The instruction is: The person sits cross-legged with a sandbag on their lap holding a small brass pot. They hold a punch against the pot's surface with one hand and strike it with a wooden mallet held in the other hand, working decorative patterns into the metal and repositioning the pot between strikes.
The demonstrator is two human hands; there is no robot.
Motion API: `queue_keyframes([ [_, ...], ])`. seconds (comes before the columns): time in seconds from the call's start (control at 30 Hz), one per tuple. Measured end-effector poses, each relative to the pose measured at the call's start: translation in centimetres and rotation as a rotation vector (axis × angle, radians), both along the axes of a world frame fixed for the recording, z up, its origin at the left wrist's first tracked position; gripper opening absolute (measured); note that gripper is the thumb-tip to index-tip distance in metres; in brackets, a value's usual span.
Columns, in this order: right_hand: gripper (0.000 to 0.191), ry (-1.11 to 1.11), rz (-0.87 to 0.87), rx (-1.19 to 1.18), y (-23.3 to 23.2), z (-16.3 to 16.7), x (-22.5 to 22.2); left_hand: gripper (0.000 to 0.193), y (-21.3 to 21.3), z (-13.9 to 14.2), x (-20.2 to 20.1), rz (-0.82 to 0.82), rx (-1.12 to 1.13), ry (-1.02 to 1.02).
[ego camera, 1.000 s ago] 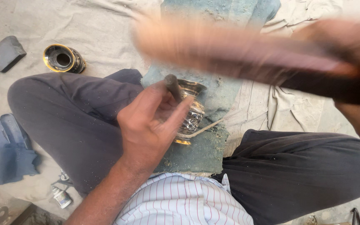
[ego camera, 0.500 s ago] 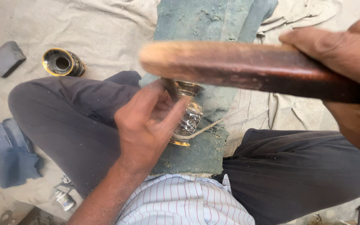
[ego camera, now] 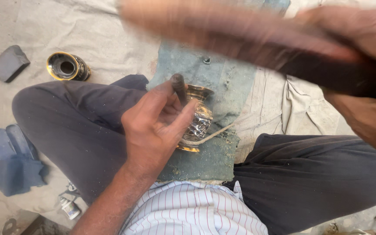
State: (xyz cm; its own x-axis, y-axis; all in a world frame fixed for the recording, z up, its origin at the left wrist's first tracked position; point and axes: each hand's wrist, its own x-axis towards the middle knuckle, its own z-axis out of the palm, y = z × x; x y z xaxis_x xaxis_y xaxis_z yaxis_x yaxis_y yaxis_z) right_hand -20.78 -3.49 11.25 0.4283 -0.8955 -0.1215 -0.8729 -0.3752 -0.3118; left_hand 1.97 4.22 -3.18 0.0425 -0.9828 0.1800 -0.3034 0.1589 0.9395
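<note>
Clearly, a small brass vase (ego camera: 198, 117) is being worked on; it lies tilted on a grey-green padded block (ego camera: 223, 87) between the person's knees, with its flared mouth pointing away from the body and its foot toward the striped shirt (ego camera: 188, 213). The vase is judged to be hard and stiff but thin-walled, so it can be dented by a wrong blow, and its polished neck is probably slippery. The embossed belly gives more grip, and this part is judged the best place for holding it.

The left hand (ego camera: 155, 130) is laid over the near side of the vase, palm down, with the wrist coming from the lower left. Its fingers are closed around a short dark metal punch (ego camera: 179, 86), which is held steeply with its lower end hidden at the vase. Whether the same fingers also press on the vase cannot be told for sure.

The right hand (ego camera: 362, 52) is raised at the upper right and is clamped on the dark handle of a long wooden mallet (ego camera: 240, 39), which is strongly blurred and stands across the picture above the punch.

On the cloth (ego camera: 109, 39) to the left, a second brass vessel (ego camera: 67, 67) and a dark stone (ego camera: 10, 63) are seen, well apart from the hands.
</note>
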Motion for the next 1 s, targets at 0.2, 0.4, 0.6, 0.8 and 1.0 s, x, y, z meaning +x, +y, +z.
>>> queue_keyframes([
  [0.2,0.046,0.088,0.205,-0.080,-0.1,0.4,-2.3,0.031,-0.1,-0.2,0.1,-0.011,-0.003,0.000],
  [0.4,0.049,0.168,0.198,-0.109,0.1,-0.5,-4.2,0.031,-0.1,-0.3,0.1,-0.026,-0.007,0.011],
  [0.6,0.040,0.177,0.119,-0.046,0.2,-5.4,-12.9,0.030,-0.2,-0.3,0.1,-0.029,-0.001,0.007],
  [0.8,0.047,0.095,-0.428,0.181,-1.0,-15.0,-20.9,0.030,-0.1,-0.1,0.0,-0.015,0.013,0.012],
  [1.0,0.059,0.351,-0.480,0.123,-1.0,-15.3,-21.9,0.032,-0.1,-0.1,0.0,0.000,0.010,-0.014],
])
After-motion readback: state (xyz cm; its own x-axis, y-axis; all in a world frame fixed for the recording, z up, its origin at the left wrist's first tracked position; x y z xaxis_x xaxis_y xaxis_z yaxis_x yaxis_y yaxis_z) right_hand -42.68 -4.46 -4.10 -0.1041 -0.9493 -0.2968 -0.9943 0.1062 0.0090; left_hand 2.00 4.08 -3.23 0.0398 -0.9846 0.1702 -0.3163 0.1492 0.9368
